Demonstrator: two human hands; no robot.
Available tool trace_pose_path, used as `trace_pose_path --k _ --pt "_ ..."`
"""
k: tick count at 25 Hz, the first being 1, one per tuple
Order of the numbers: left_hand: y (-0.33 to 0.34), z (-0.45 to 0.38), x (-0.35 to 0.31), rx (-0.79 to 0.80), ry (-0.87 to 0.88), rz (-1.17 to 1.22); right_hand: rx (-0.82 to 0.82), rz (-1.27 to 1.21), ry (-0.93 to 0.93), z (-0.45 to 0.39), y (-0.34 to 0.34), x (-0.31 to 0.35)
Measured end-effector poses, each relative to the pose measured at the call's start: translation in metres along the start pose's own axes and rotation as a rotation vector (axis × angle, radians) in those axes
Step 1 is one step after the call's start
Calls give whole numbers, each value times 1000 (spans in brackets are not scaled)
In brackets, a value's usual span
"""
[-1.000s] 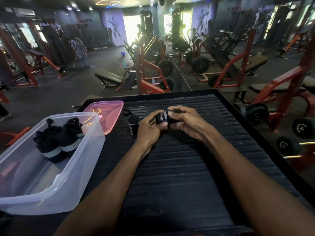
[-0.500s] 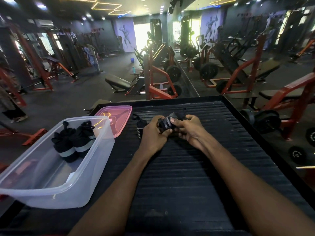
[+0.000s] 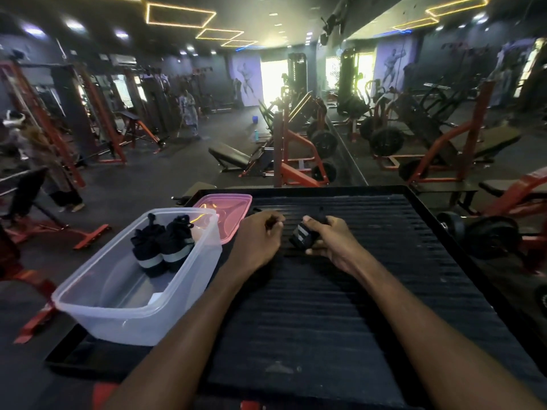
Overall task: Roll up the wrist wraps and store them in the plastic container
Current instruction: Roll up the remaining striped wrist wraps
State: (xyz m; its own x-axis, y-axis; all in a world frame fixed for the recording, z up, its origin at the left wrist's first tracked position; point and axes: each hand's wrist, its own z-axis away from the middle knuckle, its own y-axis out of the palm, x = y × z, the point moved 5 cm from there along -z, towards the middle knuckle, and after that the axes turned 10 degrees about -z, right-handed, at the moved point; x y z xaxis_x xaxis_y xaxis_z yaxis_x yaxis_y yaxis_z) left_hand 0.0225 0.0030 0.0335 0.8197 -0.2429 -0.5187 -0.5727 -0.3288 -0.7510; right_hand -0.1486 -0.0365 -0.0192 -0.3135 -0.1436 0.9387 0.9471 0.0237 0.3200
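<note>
My right hand (image 3: 334, 244) grips a rolled black wrist wrap with white stripes (image 3: 302, 236) just above the black ribbed platform (image 3: 325, 315). My left hand (image 3: 259, 238) sits apart from it to the left, fingers curled shut. A dark sliver shows inside the fist, where a second rolled wrap stood; the hand hides most of that wrap. The clear plastic container (image 3: 130, 318) stands on the platform's left side. Two rolled black wraps, one (image 3: 148, 251) beside the other (image 3: 177, 242), stand in its far end.
A pink lid (image 3: 229, 207) lies flat behind the container. The platform's raised rim (image 3: 426, 211) runs along the right, with weight plates and red racks beyond. A person (image 3: 188, 113) stands far off on the gym floor, and another person (image 3: 44, 161) is at the left.
My left hand let go of the striped wrap and moved left to where the second rolled wrap stood. My right hand alone keeps the striped wrap. The view tilted upward.
</note>
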Motion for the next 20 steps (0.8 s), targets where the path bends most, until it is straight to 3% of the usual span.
trace_pose_path --k 3,9,16,20 --pt "-29 7 7 -17 39 -107 56 110 -32 9 21 -3" --pt "-97 19 30 -54 42 -225 92 626 -304 33 65 5" --pt "-150 29 83 -109 -106 -296 168 706 -472 41 138 27" --pt "-174 32 113 -83 -180 -470 216 747 -508 45 185 35"
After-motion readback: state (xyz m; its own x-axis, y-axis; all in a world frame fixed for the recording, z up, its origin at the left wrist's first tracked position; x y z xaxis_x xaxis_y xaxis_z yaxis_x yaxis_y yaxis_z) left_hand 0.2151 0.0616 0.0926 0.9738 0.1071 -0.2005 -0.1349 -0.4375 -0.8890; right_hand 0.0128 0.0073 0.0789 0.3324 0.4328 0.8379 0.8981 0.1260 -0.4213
